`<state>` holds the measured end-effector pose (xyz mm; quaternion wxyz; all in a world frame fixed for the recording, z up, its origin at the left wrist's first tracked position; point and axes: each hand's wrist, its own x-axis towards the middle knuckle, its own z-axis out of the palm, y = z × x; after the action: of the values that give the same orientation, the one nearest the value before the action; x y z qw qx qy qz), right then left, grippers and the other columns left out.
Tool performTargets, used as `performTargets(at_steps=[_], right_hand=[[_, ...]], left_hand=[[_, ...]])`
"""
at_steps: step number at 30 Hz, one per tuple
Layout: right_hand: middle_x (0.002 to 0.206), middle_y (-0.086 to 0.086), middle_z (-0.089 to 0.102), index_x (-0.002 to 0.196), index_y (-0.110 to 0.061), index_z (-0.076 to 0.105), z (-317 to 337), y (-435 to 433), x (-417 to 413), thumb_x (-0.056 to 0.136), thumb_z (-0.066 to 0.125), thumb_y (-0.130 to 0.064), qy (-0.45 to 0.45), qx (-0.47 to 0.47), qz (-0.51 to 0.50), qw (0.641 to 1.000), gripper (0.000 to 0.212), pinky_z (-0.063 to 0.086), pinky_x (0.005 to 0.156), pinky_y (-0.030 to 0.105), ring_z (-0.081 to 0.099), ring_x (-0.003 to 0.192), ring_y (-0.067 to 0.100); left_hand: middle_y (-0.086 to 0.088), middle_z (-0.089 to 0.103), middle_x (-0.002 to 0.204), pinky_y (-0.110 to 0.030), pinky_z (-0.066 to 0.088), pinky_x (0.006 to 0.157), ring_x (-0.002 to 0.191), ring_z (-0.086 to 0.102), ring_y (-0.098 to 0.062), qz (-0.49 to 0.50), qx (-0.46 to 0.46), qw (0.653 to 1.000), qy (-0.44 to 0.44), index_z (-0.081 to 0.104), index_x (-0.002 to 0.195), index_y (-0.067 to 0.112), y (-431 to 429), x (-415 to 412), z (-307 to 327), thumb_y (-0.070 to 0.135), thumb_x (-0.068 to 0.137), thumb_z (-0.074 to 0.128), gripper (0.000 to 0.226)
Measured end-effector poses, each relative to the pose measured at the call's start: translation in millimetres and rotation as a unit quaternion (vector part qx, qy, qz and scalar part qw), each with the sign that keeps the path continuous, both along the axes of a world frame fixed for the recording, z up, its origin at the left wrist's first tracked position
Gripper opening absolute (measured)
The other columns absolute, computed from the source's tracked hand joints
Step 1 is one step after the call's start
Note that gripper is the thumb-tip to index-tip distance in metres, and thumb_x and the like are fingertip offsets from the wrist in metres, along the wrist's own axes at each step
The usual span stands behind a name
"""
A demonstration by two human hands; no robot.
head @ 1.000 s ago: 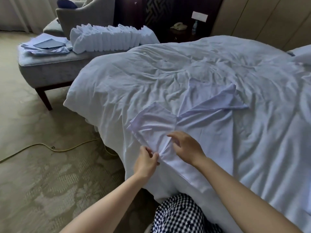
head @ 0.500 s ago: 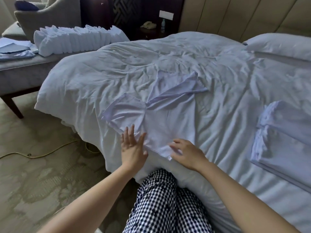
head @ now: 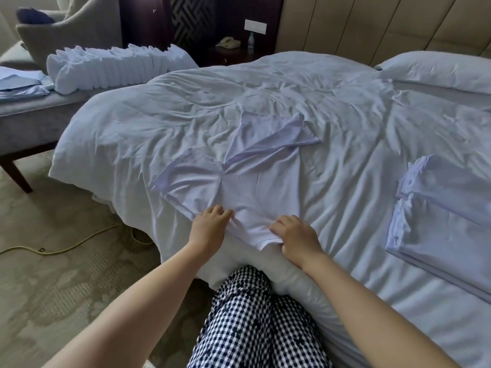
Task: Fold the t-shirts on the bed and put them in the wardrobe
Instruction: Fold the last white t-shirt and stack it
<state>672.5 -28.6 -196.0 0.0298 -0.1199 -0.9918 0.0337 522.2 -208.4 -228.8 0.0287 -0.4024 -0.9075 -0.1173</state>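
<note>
A pale lilac t-shirt lies partly folded on the white duvet near the bed's corner, one sleeve spread left, the upper part folded over. My left hand has its fingers curled into the cloth at the shirt's near left edge. My right hand grips the bunched near hem. A stack of folded t-shirts lies on the bed to the right.
A grey bench at the bed's foot carries a row of folded white towels and flat blue cloths. A yellow cable runs over the carpet. A pillow lies at the headboard; a dark nightstand holds a phone.
My left hand, flat on the shirt half a second ago, now curls into the cloth. My right hand bunches the hem. The view has shifted right.
</note>
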Motion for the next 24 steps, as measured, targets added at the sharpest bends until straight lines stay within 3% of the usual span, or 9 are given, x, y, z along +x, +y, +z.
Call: performTargets(at_steps=[4, 12, 18, 21, 24], right_hand=[[0.109, 0.006, 0.056, 0.103, -0.015, 0.062, 12, 10, -1, 0.081, 0.043, 0.005, -0.058, -0.028, -0.04, 0.997, 0.036, 0.032, 0.066, 0.03, 0.054, 0.104, 0.029], [0.114, 0.001, 0.059, 0.106, -0.021, 0.066, 29, 8, 10, 0.081, 0.048, -0.004, -0.125, -0.067, -0.011, 0.99, 0.035, 0.038, 0.075, 0.027, 0.056, 0.105, 0.024], [0.1, -0.006, 0.064, 0.098, -0.027, 0.068, 31, -3, 33, 0.078, 0.052, -0.01, -0.18, -0.089, 0.002, 0.98, 0.031, 0.04, 0.07, 0.024, 0.055, 0.087, 0.015], [0.087, -0.014, 0.065, 0.098, -0.028, 0.072, 34, -5, 40, 0.076, 0.06, -0.026, -0.202, -0.106, 0.007, 0.974, 0.026, 0.047, 0.07, 0.025, 0.06, 0.085, 0.009], [0.095, -0.012, 0.071, 0.097, -0.028, 0.075, 42, -3, 38, 0.078, 0.061, -0.041, -0.198, -0.128, 0.011, 0.972, 0.026, 0.054, 0.08, 0.031, 0.064, 0.088, 0.009]], left_hand=[[0.0, 0.06, 0.115, -0.033, 0.043, 0.071, 0.105, 0.057, -0.025, 0.0, -0.019, 1.0, -0.019, 0.056, 0.119, 0.024, 2, -5, 6, 0.006, 0.093, 0.046, 0.033], [-0.002, 0.059, 0.113, -0.032, 0.044, 0.071, 0.1, 0.058, -0.026, -0.016, -0.114, 0.991, -0.065, 0.058, 0.11, 0.02, 4, 1, 17, 0.002, 0.088, 0.047, 0.031], [-0.002, 0.058, 0.118, -0.031, 0.04, 0.071, 0.104, 0.057, -0.025, -0.04, -0.184, 0.977, -0.098, 0.056, 0.113, 0.02, -4, 24, 12, 0.002, 0.088, 0.047, 0.032], [0.001, 0.054, 0.125, -0.029, 0.044, 0.078, 0.112, 0.055, -0.023, -0.036, -0.167, 0.977, -0.127, 0.056, 0.123, 0.025, -7, 28, 13, 0.002, 0.088, 0.047, 0.043], [0.003, 0.053, 0.127, -0.029, 0.044, 0.084, 0.115, 0.055, -0.021, -0.027, -0.139, 0.98, -0.138, 0.058, 0.125, 0.028, -3, 29, 22, 0.011, 0.09, 0.048, 0.04]])
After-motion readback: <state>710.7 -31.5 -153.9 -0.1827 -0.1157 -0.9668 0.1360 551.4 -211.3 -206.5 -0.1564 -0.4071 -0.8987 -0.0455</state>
